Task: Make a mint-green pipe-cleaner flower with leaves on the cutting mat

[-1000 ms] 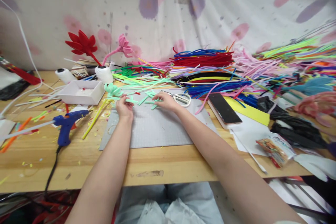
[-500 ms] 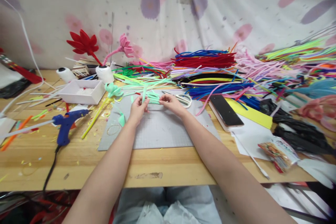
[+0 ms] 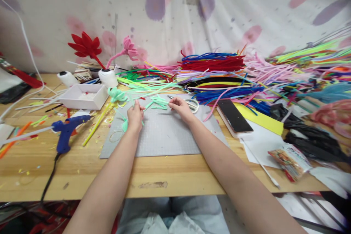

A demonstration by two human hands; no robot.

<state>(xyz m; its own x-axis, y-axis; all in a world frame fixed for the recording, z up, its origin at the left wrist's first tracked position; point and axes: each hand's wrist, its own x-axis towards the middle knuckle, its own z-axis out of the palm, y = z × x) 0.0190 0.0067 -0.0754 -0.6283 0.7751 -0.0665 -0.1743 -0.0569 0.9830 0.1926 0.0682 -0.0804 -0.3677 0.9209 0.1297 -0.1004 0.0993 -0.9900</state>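
My left hand (image 3: 135,115) is closed around a mint-green pipe cleaner (image 3: 130,98), whose end sticks up past the fingers. Several short mint-green pipe cleaner pieces (image 3: 159,102) lie on the grey cutting mat (image 3: 170,135) between my hands. My right hand (image 3: 181,109) hovers just right of them with thumb and fingers pinched; anything in the pinch is too small to make out. Scissors (image 3: 194,106) with pale handles lie right behind that hand. Left of my left hand is a mint-green petal-like piece (image 3: 125,125), partly covered.
A blue glue gun (image 3: 64,131) with a black cord lies left of the mat, near a white box (image 3: 82,97) and a green-topped yellow stem (image 3: 95,126). Bundles of coloured pipe cleaners (image 3: 214,64) line the back. A phone (image 3: 235,116) rests at the right.
My left hand has moved left, away from the mint-green pieces, with a pipe cleaner in it. My right hand stays nearly in place, now apart from the pieces. The view shifts slightly.
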